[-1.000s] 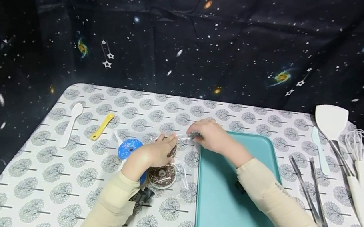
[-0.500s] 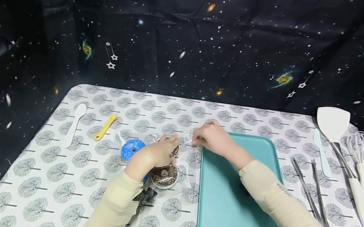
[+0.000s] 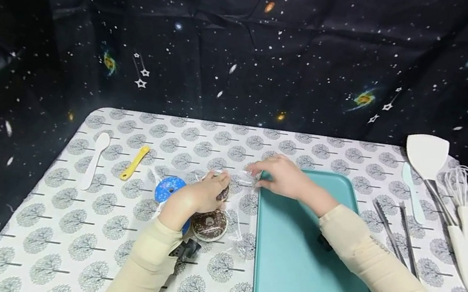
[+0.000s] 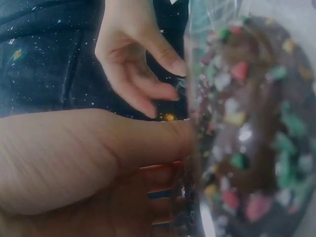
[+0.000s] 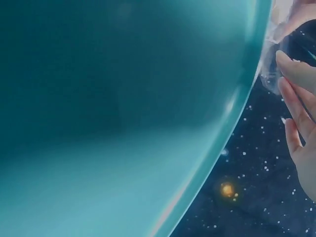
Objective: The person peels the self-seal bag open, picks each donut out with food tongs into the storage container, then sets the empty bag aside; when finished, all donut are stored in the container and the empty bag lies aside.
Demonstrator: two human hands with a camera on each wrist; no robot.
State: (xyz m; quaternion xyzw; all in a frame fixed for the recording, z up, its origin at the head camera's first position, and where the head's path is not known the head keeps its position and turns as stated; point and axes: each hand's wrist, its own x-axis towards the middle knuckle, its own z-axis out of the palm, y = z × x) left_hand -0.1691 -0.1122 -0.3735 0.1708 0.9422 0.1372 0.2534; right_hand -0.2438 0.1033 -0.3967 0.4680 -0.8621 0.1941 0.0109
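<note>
A clear plastic bag (image 3: pixel 242 233) lies on the patterned tablecloth with several ring doughnuts inside. A blue-iced doughnut (image 3: pixel 169 189) shows at its left and a chocolate-iced doughnut (image 3: pixel 209 225) at its near side. My left hand (image 3: pixel 194 199) rests on the bag, fingers and thumb extended over another chocolate doughnut, which it partly hides. In the left wrist view, a sprinkled chocolate doughnut (image 4: pixel 256 128) fills the right side beside the left thumb. My right hand (image 3: pixel 285 177) is at the bag's far right corner, its thumb and fingers apart, overlapping the tray's edge.
A teal tray (image 3: pixel 299 283) lies right of the bag. Left are a white spoon (image 3: pixel 96 159) and a yellow measuring spoon (image 3: pixel 135 163). On the right lie tongs (image 3: pixel 407 239), a pale blue spreader (image 3: pixel 412 193), a white spatula (image 3: pixel 426 155) and a whisk (image 3: pixel 461 191).
My right hand has opened its thumb and fingers at the bag's corner and shifted slightly right. The left hand has stayed on the bag.
</note>
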